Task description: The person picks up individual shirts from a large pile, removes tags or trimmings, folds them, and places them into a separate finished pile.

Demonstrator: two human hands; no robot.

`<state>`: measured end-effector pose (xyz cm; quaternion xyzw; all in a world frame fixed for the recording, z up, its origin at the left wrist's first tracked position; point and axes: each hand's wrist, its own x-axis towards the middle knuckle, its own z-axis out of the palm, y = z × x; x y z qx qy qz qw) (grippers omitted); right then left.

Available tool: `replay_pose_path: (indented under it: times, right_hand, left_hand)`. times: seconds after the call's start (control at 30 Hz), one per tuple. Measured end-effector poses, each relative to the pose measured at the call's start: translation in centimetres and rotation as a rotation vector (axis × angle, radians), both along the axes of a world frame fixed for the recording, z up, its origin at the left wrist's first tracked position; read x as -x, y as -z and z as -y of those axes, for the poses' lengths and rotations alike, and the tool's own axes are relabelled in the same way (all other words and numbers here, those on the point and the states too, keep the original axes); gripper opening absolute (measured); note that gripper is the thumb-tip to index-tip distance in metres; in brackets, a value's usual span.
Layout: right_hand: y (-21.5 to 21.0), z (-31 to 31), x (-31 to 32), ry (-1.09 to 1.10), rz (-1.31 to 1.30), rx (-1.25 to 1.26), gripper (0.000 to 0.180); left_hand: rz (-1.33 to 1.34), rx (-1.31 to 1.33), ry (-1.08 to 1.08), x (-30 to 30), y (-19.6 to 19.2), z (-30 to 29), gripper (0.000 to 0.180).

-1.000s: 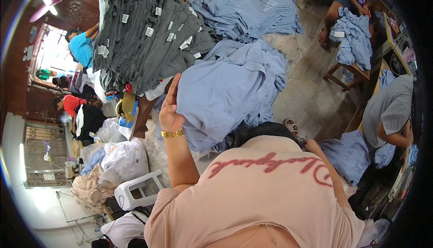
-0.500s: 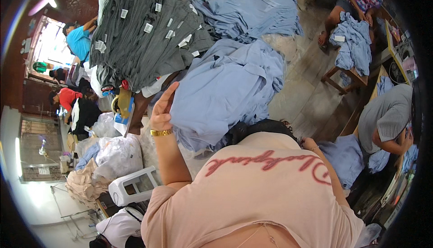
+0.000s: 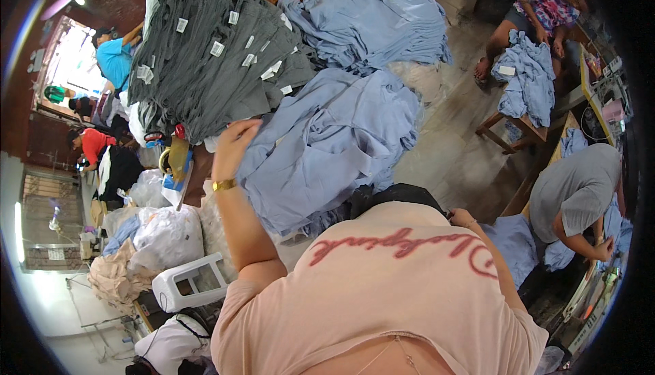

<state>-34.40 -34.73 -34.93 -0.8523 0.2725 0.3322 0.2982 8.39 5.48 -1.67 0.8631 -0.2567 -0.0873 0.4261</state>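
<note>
My left hand (image 3: 236,144), with a gold watch (image 3: 223,185) at the wrist, is raised at the left edge of the nearest pile of light-blue garments (image 3: 327,143). Its fingers are stretched out toward the cloth, and nothing shows in them. Whether the fingertips touch the fabric is hard to tell. The top garment lies loosely spread and creased. My right hand (image 3: 462,218) rests low beside my dark bottoms (image 3: 409,195); its fingers are mostly hidden.
Dark grey garments with white tags (image 3: 211,54) are heaped behind, next to another light-blue stack (image 3: 368,20). At left stand a white plastic stool (image 3: 190,283) and stuffed plastic bags (image 3: 167,235). Co-workers sit at right, one beside a wooden stool (image 3: 522,126) bearing blue cloth.
My left hand has moved up and turned, its fingers now reaching right. The top blue garment has shifted from smooth to more crumpled. The view has swung slightly.
</note>
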Motion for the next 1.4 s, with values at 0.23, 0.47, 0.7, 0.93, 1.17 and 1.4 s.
replay_pose_path:
  times: [0.23,0.47,0.7,0.93,1.17,1.4]
  right_hand:
    - [-1.2,2.4,1.0,0.230,0.170,0.061,0.020]
    - [0.2,8.3,2.5,0.836,0.394,-0.129,0.020]
    - [-6.1,12.9,-13.6,1.110,0.515,-0.711,0.029]
    - [-8.2,10.7,-31.1,0.614,0.613,-0.530,0.030]
    - [-11.1,5.6,-40.7,0.579,0.706,-0.308,0.046]
    - [-12.2,4.4,-46.4,0.479,0.547,-0.677,0.033]
  left_hand:
    - [-0.866,-0.202,0.130,2.3,7.3,15.8,0.041]
    - [-0.510,0.111,-0.135,4.6,16.6,18.6,0.042]
    - [0.006,-0.407,-0.141,8.1,11.7,20.2,0.047]
    - [-1.071,1.125,-0.472,8.8,9.2,17.6,0.030]
    - [-0.891,1.035,-0.558,13.0,4.5,16.2,0.041]
    - [-0.336,0.590,-0.588,8.2,-2.7,7.7,0.042]
